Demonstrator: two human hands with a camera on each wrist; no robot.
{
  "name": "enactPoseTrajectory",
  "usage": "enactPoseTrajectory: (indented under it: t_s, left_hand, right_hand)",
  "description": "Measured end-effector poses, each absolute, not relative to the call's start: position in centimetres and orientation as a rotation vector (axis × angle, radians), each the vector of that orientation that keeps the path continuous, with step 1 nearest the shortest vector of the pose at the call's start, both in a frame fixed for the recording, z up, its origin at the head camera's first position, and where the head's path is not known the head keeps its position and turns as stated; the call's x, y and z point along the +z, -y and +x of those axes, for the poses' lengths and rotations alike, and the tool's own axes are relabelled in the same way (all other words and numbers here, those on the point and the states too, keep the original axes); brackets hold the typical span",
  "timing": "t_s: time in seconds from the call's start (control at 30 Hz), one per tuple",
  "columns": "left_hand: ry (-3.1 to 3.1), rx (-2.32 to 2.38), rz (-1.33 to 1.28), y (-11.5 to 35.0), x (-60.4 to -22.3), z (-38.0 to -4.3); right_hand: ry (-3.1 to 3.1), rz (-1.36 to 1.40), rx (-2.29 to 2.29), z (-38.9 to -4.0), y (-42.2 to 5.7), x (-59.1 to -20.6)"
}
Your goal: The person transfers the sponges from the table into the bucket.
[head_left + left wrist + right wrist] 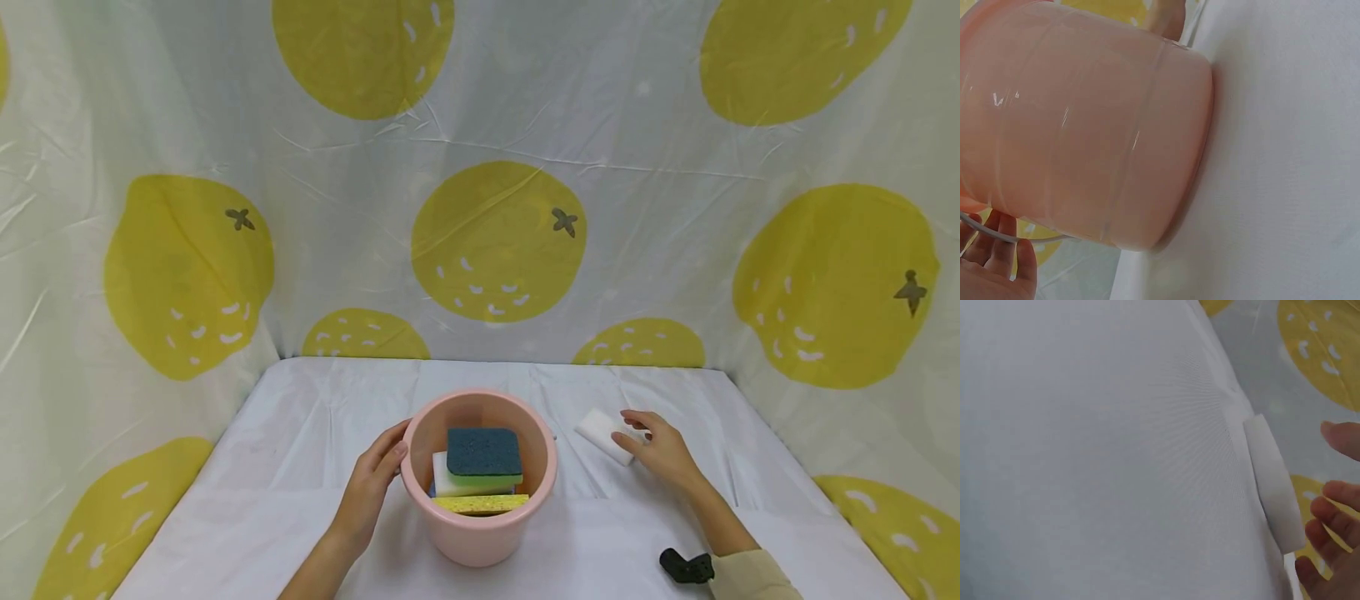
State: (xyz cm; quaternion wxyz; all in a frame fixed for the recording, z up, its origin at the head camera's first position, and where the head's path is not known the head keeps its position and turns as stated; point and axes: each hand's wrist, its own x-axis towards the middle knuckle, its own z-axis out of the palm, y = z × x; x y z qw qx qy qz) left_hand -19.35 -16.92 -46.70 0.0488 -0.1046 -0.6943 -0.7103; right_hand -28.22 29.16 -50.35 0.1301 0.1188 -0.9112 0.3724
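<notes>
My left hand (372, 477) touches the outer left side of a pink bucket (480, 537), its thumb at the rim. In the left wrist view, the fingers (1002, 247) lie fairly straight against the bucket wall, with a thin grey handle (1047, 239) crossing in front of them. Inside the bucket are a dark-topped green scouring sponge (483, 452), a white block (442, 479) and a yellow sponge (482, 504). To the bucket's right, my right hand (660, 450) hovers with parted fingers over the right end of a white sponge block (602, 432) lying on the cloth.
A white cloth (300, 442) covers the table. Behind it and along both sides hang curtains (498, 242) printed with yellow fruit. A black strap-like piece (686, 567) sits by the right sleeve (753, 577).
</notes>
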Motion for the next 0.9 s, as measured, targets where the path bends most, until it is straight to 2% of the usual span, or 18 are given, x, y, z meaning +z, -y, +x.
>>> enactPoseTrajectory:
  t_s: [0.2, 0.43, 0.9]
  left_hand:
    - [2.111, -2.169, -0.342, 16.9, -46.6, -19.3]
    - [2.106, -2.164, -0.350, 17.0, -46.8, -19.3]
    - [2.106, -2.161, -0.356, 17.0, -46.8, -19.3]
  right_hand:
    - [2.745, 0.250, 1.126, -28.8, -30.1, -51.7]
    - [2.828, 0.291, 1.117, -29.3, -30.5, -52.9]
    - [2.876, 0.219, 1.110, -29.0, -30.3, -52.6]
